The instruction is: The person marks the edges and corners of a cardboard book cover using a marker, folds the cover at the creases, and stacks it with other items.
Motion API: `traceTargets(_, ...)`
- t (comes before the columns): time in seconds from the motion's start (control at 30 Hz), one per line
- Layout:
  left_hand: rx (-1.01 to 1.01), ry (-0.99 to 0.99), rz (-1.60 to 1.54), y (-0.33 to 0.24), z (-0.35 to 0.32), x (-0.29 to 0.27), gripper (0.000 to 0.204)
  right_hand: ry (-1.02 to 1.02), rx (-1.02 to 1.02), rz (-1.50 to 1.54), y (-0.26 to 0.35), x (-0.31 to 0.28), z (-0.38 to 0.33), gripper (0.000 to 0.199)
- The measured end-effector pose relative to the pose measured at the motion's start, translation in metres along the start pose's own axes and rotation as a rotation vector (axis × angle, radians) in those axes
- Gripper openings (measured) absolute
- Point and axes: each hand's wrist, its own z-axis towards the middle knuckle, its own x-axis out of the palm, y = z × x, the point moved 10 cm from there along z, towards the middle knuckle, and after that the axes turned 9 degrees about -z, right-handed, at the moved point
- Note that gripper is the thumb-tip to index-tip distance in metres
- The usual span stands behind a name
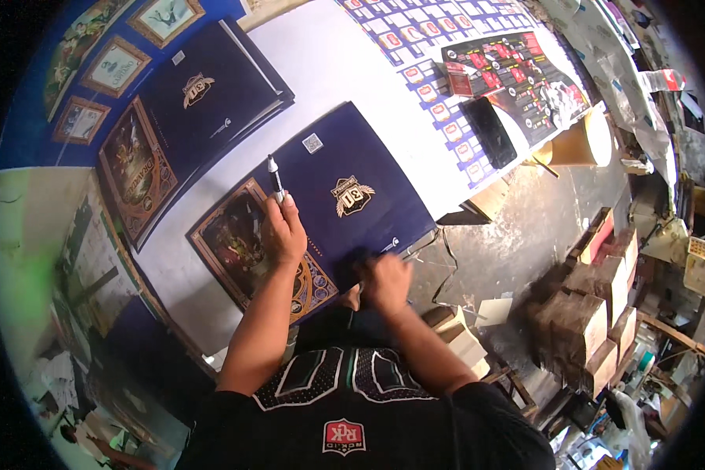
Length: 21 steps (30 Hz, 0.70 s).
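Observation:
A large dark blue printed cover (384, 168), with a gold emblem, a small square code and an ornate picture panel, lies on the white tabletop in front of me. My left hand (288, 229) rests over the picture panel, its fingers closed round a white-and-black marker (275, 177) that points away from me. Near the cover's front edge is my right hand (387, 282), curled and slightly blurred. A dark patch shows beside its fingers; whether it is a cloth or shadow I cannot tell.
A stack of matching dark blue covers (235, 86) lies at the far left. A black phone (489, 131), a small red box (457, 79) and a black-and-red printed sheet (517, 70) lie on a label sheet (403, 35) at the right. Cardboard boxes (576, 317) are piled on the floor.

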Motion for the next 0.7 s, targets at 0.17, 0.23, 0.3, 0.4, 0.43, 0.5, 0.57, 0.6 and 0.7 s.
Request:
traceTargets(0.17,0.037,0.006,0.062,0.007,-0.005,0.004,0.025,-0.401,0.442,0.032,-0.109,-0.07,0.064,0.024)
traceTargets(0.23,-0.026,0.045,0.073,0.01,-0.003,0.009,0.025,-0.008,0.402,0.117,-0.075,-0.02,0.027,0.021)
traceTargets(0.3,0.012,0.032,0.136,0.007,-0.002,0.007,0.025,0.017,0.171,0.162,-0.032,0.007,-0.011,0.023)
traceTargets(0.4,0.049,-0.023,0.166,0.005,-0.004,0.004,0.026,0.064,0.578,0.385,-0.084,-0.015,0.011,0.024)
traceTargets(0.43,0.043,-0.015,0.134,0.008,-0.003,0.007,0.026,-0.05,0.667,0.402,-0.115,-0.025,0.023,0.025)
traceTargets(0.5,0.005,0.035,0.113,0.01,-0.001,0.011,0.03,-0.311,0.797,0.432,-0.136,-0.055,0.035,0.025)
traceTargets(0.57,0.007,0.042,0.083,0.02,-0.005,0.013,0.03,-0.1,0.667,0.443,-0.115,-0.032,0.026,0.026)
traceTargets(0.6,0.002,0.031,0.054,0.025,-0.004,0.012,0.03,0.119,0.505,0.39,-0.085,-0.009,0.006,0.029)
traceTargets(0.7,0.015,0.005,0.097,0.016,-0.001,0.01,0.029,-0.143,0.068,0.416,-0.031,-0.039,-0.011,0.027)
